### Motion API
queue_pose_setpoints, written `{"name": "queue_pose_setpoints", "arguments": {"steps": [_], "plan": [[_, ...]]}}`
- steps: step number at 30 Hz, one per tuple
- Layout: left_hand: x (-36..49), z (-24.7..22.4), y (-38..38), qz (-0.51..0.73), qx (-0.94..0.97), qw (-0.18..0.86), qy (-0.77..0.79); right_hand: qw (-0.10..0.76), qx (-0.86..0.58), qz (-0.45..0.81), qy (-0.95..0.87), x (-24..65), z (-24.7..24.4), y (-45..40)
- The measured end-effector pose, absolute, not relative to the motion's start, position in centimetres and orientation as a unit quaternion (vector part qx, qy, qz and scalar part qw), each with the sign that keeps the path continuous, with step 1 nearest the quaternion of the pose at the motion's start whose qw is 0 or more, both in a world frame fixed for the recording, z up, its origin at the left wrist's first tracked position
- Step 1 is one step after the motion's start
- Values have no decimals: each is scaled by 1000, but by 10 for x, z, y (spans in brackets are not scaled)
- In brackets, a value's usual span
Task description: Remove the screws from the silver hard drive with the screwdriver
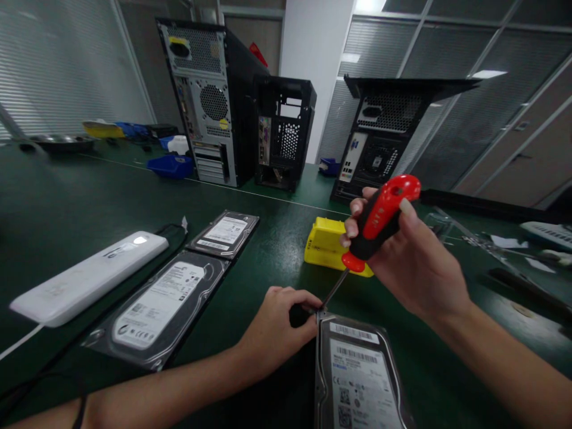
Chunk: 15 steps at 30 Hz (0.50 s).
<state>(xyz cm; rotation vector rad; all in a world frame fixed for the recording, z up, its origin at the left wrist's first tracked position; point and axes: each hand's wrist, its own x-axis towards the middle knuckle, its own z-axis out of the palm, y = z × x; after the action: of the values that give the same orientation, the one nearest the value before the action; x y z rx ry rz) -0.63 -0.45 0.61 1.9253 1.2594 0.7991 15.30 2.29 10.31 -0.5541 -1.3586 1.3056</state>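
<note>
My right hand (413, 262) is wrapped round the red and black handle of a screwdriver (385, 217). Its metal shaft slants down and left to the upper left corner of a hard drive (364, 381), which lies label up in front of me. At that same corner the thumb and fingers of my left hand (286, 322) are pinched together beside the screwdriver tip. What they pinch, if anything, is too small to make out. Left of my left forearm lie two more hard drives, a nearer one (165, 307) and a farther one (226, 234).
A yellow plastic bin (328, 241) stands behind the screwdriver. A white power strip (92, 277) with cables lies at the left. Along the back stand a large computer tower (243, 101), an empty case (288, 131) and another case (379, 137). Blue bins (172, 167) sit behind.
</note>
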Motion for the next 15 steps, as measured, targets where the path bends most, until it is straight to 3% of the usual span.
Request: {"name": "queue_pose_setpoints", "arguments": {"steps": [15], "plan": [[-6,5,-5,315,742,346,480,530,-187,606,-564,143,104,19]]}}
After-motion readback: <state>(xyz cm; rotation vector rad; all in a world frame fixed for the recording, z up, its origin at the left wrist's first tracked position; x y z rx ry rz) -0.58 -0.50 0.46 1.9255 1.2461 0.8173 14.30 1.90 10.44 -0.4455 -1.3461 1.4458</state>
